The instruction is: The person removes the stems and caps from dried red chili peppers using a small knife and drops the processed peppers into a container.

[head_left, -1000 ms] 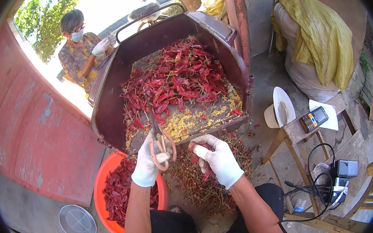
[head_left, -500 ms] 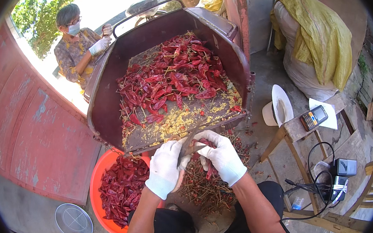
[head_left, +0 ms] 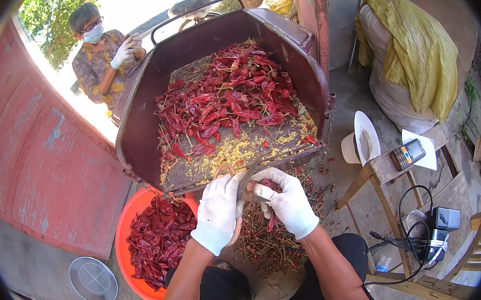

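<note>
My left hand (head_left: pixel 217 210), in a white glove, is closed around a pair of scissors with tan loop handles (head_left: pixel 225 169). The dark scissor blades (head_left: pixel 246 186) stand apart and point toward my other hand. My right hand (head_left: pixel 289 200), also gloved, grips a small bunch of dried red chili peppers (head_left: pixel 271 219) right at the blades. Its fingers partly hide the pepper stems. Just beyond both hands, a heap of dried chilies (head_left: pixel 228 99) with stems lies in a dark red metal cart bed (head_left: pixel 159 93). Yellow seeds (head_left: pixel 216 159) are scattered on the cart's floor.
An orange basin (head_left: pixel 122 237) of chilies stands at lower left beside a round sieve (head_left: pixel 93 281). Cut stems (head_left: pixel 277 249) litter the ground below my hands. A wooden bench (head_left: pixel 386 167) holds a handheld device (head_left: pixel 408 154). A masked person (head_left: pixel 101 58) stands across the cart.
The view has shifted slightly. My hands stay close together, with the scissors and peppers turned a little between them. Across the cart, the other person's head and hands have moved.
</note>
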### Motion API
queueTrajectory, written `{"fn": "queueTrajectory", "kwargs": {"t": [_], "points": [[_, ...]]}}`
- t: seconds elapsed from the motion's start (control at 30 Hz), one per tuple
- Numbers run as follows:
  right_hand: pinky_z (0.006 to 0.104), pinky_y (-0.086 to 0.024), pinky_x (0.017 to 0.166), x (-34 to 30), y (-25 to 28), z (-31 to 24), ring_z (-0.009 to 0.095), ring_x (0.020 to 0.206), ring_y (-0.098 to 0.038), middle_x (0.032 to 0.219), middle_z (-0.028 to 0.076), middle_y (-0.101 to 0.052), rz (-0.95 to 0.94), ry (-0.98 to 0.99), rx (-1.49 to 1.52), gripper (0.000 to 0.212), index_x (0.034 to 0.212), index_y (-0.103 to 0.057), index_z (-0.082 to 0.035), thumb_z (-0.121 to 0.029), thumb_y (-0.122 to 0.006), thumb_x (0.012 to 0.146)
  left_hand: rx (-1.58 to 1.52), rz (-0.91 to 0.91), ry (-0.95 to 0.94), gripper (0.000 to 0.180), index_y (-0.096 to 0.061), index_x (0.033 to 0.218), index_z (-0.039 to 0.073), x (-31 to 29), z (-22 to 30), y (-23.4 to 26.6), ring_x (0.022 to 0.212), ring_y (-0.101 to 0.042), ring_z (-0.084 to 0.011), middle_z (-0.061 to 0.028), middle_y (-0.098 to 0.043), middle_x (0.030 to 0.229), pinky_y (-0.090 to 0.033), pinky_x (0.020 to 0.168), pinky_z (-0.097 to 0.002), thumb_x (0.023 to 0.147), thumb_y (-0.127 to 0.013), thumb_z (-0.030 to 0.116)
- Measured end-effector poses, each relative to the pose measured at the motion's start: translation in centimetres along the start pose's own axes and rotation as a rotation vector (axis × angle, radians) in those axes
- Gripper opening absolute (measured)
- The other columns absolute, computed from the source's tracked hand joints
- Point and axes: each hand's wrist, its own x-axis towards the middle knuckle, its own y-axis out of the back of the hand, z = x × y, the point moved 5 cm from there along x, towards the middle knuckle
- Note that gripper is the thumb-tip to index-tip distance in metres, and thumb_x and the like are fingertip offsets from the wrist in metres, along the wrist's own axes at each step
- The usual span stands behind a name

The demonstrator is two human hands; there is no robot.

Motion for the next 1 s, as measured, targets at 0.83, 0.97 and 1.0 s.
{"fn": "queueTrajectory", "kwargs": {"t": [0.83,0.97,1.0], "points": [[0.0245,-0.041,0.042,0.1,-0.4,2.4,0.007,0.048,-0.051,0.069,0.002,-0.06,0.276,0.041,0.081,0.01,0.098,-0.062,-0.001,-0.008,-0.066,0.094,-0.022,-0.091,0.168,0.041,-0.052,0.126,0.002,-1.2,-0.5,-3.2,0.068,-0.069,-0.0355,-0.014,-0.069,0.077,-0.055,0.061,-0.0446,0.086,-0.061,0.006],[0.0253,-0.042,0.042,0.0,-0.2,2.8,0.008,0.046,-0.051,0.069,0.003,-0.06,0.277,-0.067,0.226,0.012,0.1,-0.062,0.0,-0.011,-0.066,0.095,-0.254,0.033,0.429,0.019,-0.067,0.101,0.004,0.2,-3.5,-2.8,0.071,-0.07,-0.031,-0.0182,-0.071,0.078,-0.055,0.067,-0.0362,0.089,-0.071,0.019],[0.0252,-0.042,0.042,-0.1,0.0,2.6,0.009,0.046,-0.051,0.069,0.004,-0.061,0.263,-0.082,0.262,0.013,0.1,-0.062,0.0,-0.011,-0.066,0.095,-0.12,-0.073,0.47,0.024,-0.069,0.098,0.005,1.0,-3.9,-2.3,0.075,-0.07,-0.0344,-0.0185,-0.071,0.082,-0.054,0.07,-0.0388,0.088,-0.072,0.027]]}}
